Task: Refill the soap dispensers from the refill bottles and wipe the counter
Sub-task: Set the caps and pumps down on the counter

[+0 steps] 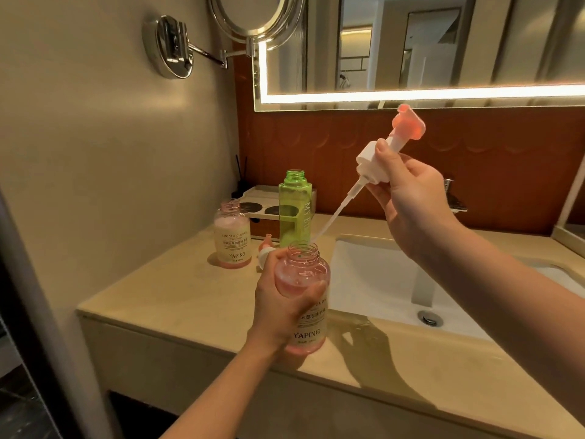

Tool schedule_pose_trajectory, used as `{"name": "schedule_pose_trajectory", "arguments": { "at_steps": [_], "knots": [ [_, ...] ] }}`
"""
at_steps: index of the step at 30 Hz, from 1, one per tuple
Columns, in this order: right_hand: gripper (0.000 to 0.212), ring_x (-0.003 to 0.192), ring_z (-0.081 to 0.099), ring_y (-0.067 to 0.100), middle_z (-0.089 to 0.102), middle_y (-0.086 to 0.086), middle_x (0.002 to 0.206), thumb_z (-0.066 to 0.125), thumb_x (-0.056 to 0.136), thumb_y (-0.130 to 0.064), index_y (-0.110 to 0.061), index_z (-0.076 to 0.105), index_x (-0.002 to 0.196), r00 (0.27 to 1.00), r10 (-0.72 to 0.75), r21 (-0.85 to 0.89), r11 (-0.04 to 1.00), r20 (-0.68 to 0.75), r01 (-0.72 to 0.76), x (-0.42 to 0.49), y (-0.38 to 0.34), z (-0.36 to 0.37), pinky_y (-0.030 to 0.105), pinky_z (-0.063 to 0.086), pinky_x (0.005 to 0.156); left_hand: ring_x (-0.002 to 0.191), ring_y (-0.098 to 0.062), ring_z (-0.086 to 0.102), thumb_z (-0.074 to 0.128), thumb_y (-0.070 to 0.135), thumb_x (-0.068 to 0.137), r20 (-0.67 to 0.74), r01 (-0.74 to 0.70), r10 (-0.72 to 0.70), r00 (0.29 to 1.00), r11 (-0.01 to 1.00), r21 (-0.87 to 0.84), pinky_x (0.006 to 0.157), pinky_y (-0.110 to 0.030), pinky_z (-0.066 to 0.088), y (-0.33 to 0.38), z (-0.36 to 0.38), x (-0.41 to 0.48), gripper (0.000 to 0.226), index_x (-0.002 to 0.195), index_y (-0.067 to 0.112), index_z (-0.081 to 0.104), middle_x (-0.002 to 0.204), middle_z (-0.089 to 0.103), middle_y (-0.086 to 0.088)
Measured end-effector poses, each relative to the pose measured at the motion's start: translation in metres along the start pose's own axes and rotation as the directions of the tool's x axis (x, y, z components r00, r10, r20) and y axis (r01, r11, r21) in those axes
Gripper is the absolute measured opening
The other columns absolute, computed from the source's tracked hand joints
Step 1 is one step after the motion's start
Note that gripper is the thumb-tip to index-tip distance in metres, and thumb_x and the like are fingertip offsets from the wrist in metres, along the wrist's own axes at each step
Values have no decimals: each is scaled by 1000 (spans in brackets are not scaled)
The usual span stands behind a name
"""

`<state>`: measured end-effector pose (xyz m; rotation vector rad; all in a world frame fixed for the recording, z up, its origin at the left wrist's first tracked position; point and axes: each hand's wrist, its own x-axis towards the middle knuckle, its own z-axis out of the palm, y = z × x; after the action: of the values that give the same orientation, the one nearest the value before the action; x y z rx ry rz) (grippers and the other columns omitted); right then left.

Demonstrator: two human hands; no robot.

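Soap of a pink colour is seen in an uncapped dispenser bottle, which is gripped round its middle by the left hand over the front of the counter. A pump head is pinched at its white collar by the right hand, its tube slanted down to just above the bottle's neck. Behind, a green refill bottle and a second pink bottle are stood uncapped, left of the sink.
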<state>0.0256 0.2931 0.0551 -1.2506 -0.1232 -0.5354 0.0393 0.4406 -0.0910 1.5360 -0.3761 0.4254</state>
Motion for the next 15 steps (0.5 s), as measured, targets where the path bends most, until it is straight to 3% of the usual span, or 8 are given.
{"name": "schedule_pose_trajectory", "arguments": {
  "at_steps": [2, 6, 8, 11, 15],
  "knots": [
    [34, 98, 61, 15, 61, -4, 100, 60, 87, -29, -10, 54, 115, 999, 8, -46, 999, 38, -6, -2, 4, 2, 30, 51, 90, 98, -7, 63, 76, 44, 48, 1, -9, 9, 1000, 1000, -16, 85, -25, 51, 3, 3, -1, 65, 106, 35, 49, 103, 66, 9],
    [29, 103, 60, 19, 63, 2, 106, 65, 83, -26, -14, 57, 107, 979, 30, -189, 982, 201, 9, -10, 16, 4, 36, 49, 94, 93, 6, 62, 73, 43, 49, 30, -26, 27, 999, 999, -24, 78, -12, 48, 8, 9, -1, 64, 105, 29, 48, 98, 64, 31],
    [39, 104, 59, 18, 63, 2, 108, 68, 81, -23, -11, 56, 116, 958, 49, -272, 962, 282, 30, -14, 22, 3, 31, 48, 90, 94, -1, 63, 72, 43, 48, 29, -16, 17, 999, 1000, -25, 81, -21, 49, 7, 9, -1, 65, 106, 27, 49, 98, 66, 19],
    [35, 99, 57, 9, 62, -7, 102, 68, 81, -20, -18, 56, 113, 912, 68, -395, 912, 405, 107, -21, 27, 2, 22, 44, 80, 100, -13, 63, 69, 40, 46, 36, -20, 21, 999, 1000, -24, 88, -32, 49, 5, 8, -1, 68, 109, 24, 48, 104, 64, 6],
    [40, 89, 49, -5, 55, -19, 98, 66, 83, -23, -23, 54, 121, 852, 110, -486, 855, 511, 181, -24, 31, 3, 12, 36, 68, 101, -10, 61, 74, 24, 56, 42, 2, -2, 999, 1000, -4, 93, -38, 50, 3, 8, 0, 59, 109, 27, 48, 105, 63, 7]
  ]
}}
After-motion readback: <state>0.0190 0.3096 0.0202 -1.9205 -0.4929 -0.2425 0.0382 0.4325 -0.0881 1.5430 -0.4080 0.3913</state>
